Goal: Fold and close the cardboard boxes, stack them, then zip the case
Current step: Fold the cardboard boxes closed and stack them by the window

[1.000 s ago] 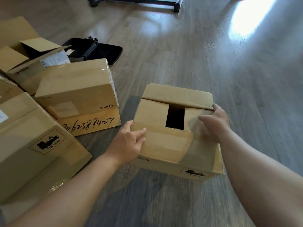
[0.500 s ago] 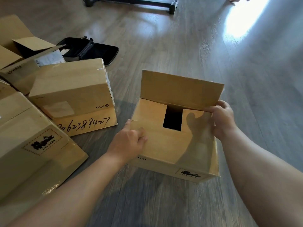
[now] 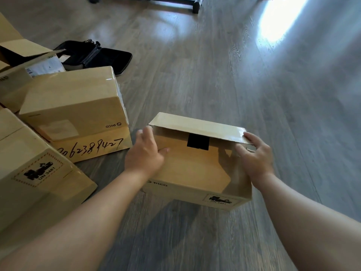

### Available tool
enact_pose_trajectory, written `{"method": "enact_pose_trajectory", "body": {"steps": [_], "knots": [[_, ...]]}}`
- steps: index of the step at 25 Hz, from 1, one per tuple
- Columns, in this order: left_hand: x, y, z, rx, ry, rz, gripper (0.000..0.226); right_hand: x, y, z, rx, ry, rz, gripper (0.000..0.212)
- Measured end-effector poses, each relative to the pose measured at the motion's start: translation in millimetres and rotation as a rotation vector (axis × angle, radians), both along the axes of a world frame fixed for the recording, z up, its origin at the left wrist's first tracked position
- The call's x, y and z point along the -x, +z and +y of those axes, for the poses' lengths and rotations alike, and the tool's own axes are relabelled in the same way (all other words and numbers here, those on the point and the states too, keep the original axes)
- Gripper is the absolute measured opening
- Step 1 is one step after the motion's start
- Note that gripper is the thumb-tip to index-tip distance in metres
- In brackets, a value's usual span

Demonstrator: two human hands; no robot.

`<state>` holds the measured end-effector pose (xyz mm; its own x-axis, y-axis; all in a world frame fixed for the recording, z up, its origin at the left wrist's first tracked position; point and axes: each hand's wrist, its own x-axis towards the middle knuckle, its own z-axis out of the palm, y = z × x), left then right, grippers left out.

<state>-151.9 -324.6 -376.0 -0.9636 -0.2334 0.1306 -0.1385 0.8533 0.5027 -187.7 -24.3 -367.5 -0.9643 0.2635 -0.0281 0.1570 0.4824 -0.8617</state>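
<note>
Since the earlier frame, the far flap (image 3: 197, 127) of the brown cardboard box (image 3: 195, 169) has come down from upright to a low tilt over the top.

Head view: the left hand (image 3: 143, 153) grips the flap's left end, thumb lying on the folded inner flaps. The right hand (image 3: 256, 155) pinches the flap's right corner between curled fingers. A dark gap lies between the hands. Left of the left hand sit stacked cardboard boxes (image 3: 72, 106); beyond them lies an unzipped black case (image 3: 97, 55) on the grey wood floor (image 3: 214, 75).
</note>
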Motion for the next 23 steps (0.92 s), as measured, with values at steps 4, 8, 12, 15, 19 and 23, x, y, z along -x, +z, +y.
{"method": "enact_pose_trajectory", "body": {"steps": [4, 8, 12, 15, 19, 23], "knots": [[10.3, -0.7, -7.4, -0.091, -0.018, -0.038, 0.088, -19.8, -0.6, 7.5, -0.382, 0.151, 0.002, 0.064], [19.1, -3.4, -11.1, -0.006, -0.077, -0.235, 0.063, -31.4, -7.2, -13.2, -0.548, 0.154, -0.102, 0.052], [16.5, -3.1, -8.8, -0.04, -0.05, -0.219, 0.061, -26.8, -11.5, -37.3, -0.55, 0.127, -0.27, 0.057], [11.7, -1.9, -17.8, -0.067, 0.0, -0.163, 0.061, -22.3, -4.1, -40.3, -0.52, 0.177, -0.225, 0.054], [4.9, 7.3, -30.3, -0.042, 0.079, -0.097, 0.062, -5.8, 12.0, -52.0, -0.503, 0.218, -0.136, 0.05], [10.9, 39.8, -65.6, -0.034, 0.164, -0.033, 0.064, 16.5, 45.1, -84.9, -0.524, 0.312, -0.032, 0.052]]}}
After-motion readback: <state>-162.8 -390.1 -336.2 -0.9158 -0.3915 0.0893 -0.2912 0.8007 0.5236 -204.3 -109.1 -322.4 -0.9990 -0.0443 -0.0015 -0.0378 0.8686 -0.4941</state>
